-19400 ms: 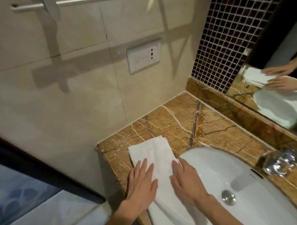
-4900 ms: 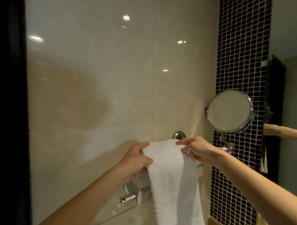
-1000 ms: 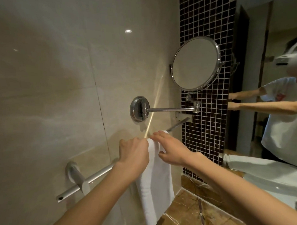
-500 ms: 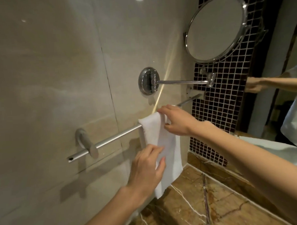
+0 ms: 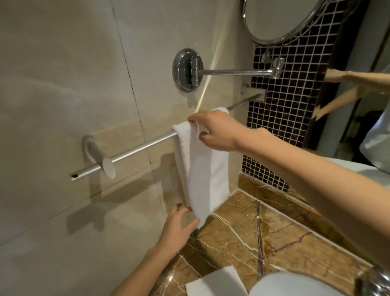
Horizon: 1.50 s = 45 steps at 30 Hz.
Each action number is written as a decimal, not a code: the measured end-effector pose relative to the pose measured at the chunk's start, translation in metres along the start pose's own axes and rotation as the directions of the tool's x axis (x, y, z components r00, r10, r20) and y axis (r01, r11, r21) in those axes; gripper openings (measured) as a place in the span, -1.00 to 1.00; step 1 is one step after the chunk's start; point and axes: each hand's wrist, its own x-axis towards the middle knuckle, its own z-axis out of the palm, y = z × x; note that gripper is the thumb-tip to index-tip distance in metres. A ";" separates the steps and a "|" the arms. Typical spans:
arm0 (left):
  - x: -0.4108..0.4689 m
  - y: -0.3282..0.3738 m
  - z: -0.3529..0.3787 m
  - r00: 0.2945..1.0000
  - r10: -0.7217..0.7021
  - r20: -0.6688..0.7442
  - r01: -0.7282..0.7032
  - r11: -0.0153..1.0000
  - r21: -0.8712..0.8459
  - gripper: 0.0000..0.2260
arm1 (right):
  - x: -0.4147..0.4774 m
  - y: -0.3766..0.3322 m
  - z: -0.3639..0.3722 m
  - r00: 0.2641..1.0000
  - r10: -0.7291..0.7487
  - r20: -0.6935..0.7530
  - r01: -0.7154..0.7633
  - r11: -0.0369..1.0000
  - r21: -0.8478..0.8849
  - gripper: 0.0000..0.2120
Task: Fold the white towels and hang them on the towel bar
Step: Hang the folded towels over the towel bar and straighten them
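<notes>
Head view, item one: handling. The hanging towel (image 5: 204, 169) is white terry folded into a long narrow strip. It is judged light, soft and limp, with no stiffness of its own. It will sag and slide on the smooth metal towel bar (image 5: 140, 148) if the two falls are uneven. The best holds are judged to be the fold at the bar, to steady it, and the free lower edge, to draw it straight.

Head view, item two: position. The hanging towel is draped over the towel bar toward its right half, both falls hanging against the wall above the marble table (image 5: 260, 234). The right hand (image 5: 218, 131) is at the top, fingers curled over the fold and pinching cloth at the bar. The left hand (image 5: 177, 227) is below, thumb and fingers taking the lower left corner of the front fall. The hands are well apart, one at each end of the strip.

A second folded towel (image 5: 215, 285) lies flat on the table, just beside the sink (image 5: 296, 286), not yet hung and touched by neither hand.
</notes>
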 end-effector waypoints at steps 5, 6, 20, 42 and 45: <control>0.009 -0.009 0.023 1.000 -0.005 -0.012 0.004 0.994 -0.105 -0.91 | 0.005 0.001 -0.004 0.999 0.033 0.020 -0.034 0.999 0.009 -0.53; 0.010 -0.011 0.027 1.000 -0.013 -0.016 0.012 0.994 -0.110 -0.93 | 0.006 0.001 -0.005 0.999 0.036 0.024 -0.036 0.999 0.003 -0.54; 0.013 -0.013 0.047 0.979 -0.127 -0.160 0.097 0.978 -0.185 -0.87 | 0.016 -0.003 -0.003 0.999 -0.033 0.026 0.034 0.998 -0.061 -0.97; 0.007 -0.021 0.063 0.964 -0.216 -0.153 0.180 0.959 -0.219 -0.91 | 0.000 0.016 0.001 0.980 -0.126 -0.152 0.114 0.990 -0.084 -0.78; 0.007 -0.024 0.062 0.954 -0.236 -0.184 0.177 0.940 -0.291 -0.93 | 0.007 0.019 -0.003 0.988 -0.132 -0.076 0.127 0.990 -0.068 -0.64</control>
